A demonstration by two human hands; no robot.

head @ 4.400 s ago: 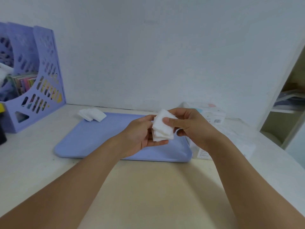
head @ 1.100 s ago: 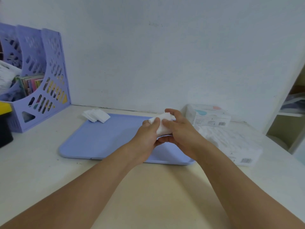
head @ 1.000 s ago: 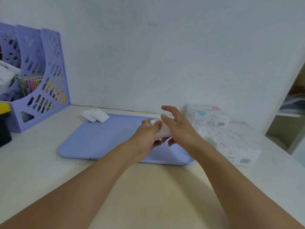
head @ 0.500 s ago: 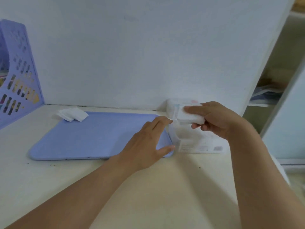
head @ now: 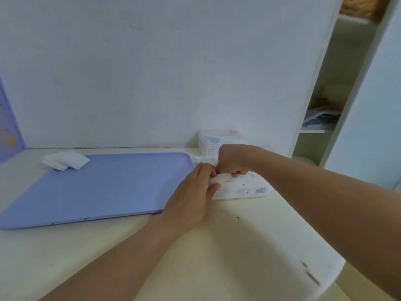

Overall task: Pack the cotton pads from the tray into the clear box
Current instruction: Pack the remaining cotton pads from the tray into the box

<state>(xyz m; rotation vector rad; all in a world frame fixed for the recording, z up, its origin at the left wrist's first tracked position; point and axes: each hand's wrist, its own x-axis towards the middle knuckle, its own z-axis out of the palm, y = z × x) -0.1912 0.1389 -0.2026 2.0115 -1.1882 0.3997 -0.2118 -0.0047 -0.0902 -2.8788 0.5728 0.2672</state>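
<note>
The clear box [head: 243, 189] lies on the desk just right of the blue tray [head: 97, 187]. My right hand [head: 232, 161] is over the box's open top, fingers curled down around a white stack of cotton pads [head: 207, 160] that is mostly hidden beneath it. At the box's left end, my left hand [head: 195, 192] holds the rim, with its fingers on top and its thumb on the front face. A small pile of loose cotton pads [head: 65, 162] sits on the tray's far left corner.
A white carton with blue and pink marks [head: 221, 140] stands behind the clear box against the wall. A purple file rack [head: 8, 131] shows at the left edge. Open shelves [head: 321, 122] are at the right. The desk's rounded edge [head: 314, 279] is near right.
My right hand took the pad stack from both hands, carried it right and lowered it onto the clear box. My left hand left the tray's corner and now holds the box's left end.
</note>
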